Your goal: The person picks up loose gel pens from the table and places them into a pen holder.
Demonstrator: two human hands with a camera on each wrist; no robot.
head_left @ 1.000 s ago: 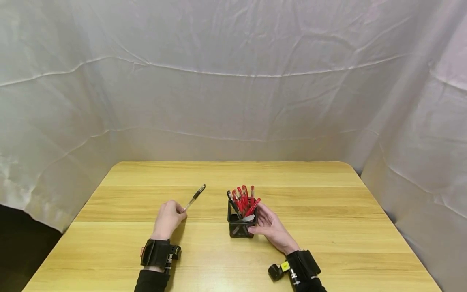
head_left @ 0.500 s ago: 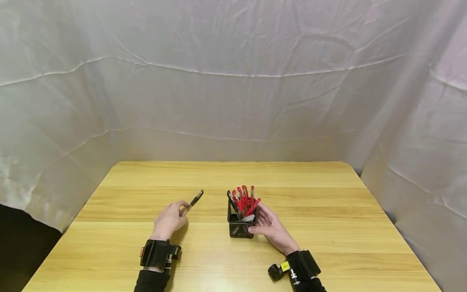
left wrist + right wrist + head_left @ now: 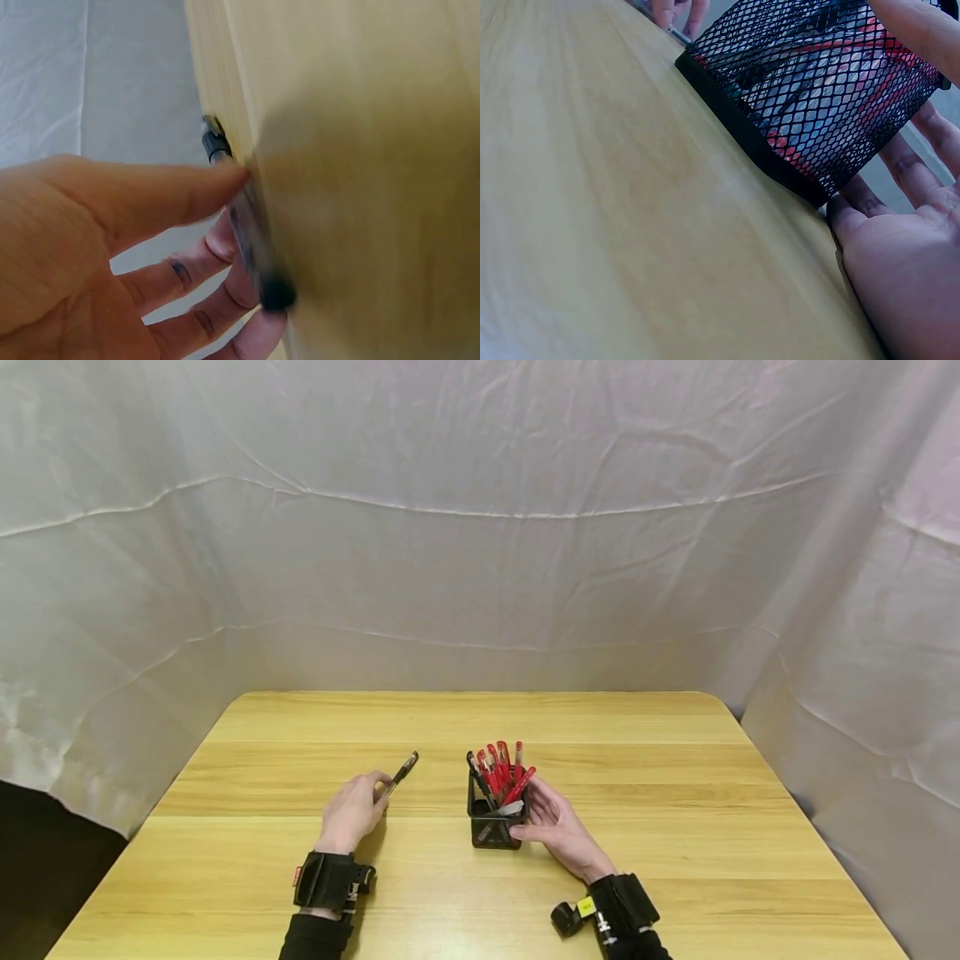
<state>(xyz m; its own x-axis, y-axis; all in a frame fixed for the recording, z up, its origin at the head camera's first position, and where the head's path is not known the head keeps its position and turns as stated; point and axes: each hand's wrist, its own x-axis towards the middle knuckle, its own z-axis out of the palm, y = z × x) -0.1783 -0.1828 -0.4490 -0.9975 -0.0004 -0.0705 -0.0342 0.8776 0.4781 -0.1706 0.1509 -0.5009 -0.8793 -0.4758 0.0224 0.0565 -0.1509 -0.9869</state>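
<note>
My left hand (image 3: 352, 810) pinches a clear pen with a black cap (image 3: 405, 766) between thumb and fingers, left of the pen holder. In the left wrist view the pen (image 3: 247, 225) slants just above the tabletop, its dark lower end blurred. A black mesh pen holder (image 3: 495, 833) stands upright on the table. Red pens (image 3: 504, 764) and a black pen (image 3: 480, 777) lean in it, with a whitish piece (image 3: 512, 808) at the front. My right hand (image 3: 562, 835) holds the holder's right side, thumb on the front; in the right wrist view the mesh (image 3: 817, 97) partly hides its contents.
The light wooden table (image 3: 675, 827) has rounded far corners. Pale cloth (image 3: 480, 568) hangs behind it and along both sides. Each wrist wears a black strap with a small camera, such as the right camera (image 3: 567, 920).
The pen's capped end has dropped slightly and come nearer, as my left fingers moved forward along the pen. My left hand has shifted a little right. The right hand and holder stay put.
</note>
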